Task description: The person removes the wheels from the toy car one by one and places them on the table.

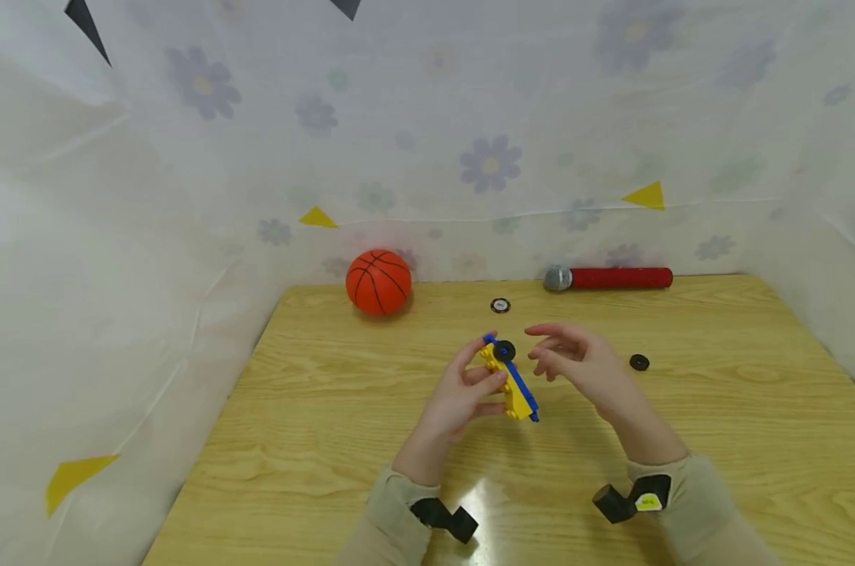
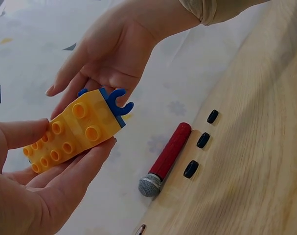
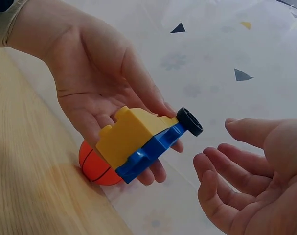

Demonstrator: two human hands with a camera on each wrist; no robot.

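Observation:
My left hand (image 1: 478,379) holds a toy vehicle (image 1: 514,387) built from a yellow studded brick (image 2: 72,129) on a blue chassis (image 3: 148,152). The thumb lies on the studs and the fingers lie underneath. One black wheel (image 3: 190,121) sits on the vehicle's far end. The blue clip (image 2: 118,102) at the other end carries no wheel. My right hand (image 1: 553,355) hovers just right of the toy with relaxed fingers (image 3: 221,176), holding nothing and not touching it.
A loose black wheel (image 1: 639,362) lies on the wooden table (image 1: 342,440) to the right of my hands. A small round disc (image 1: 500,306), an orange basketball (image 1: 378,281) and a red microphone (image 1: 611,278) sit along the far edge. Flowered sheeting surrounds the table.

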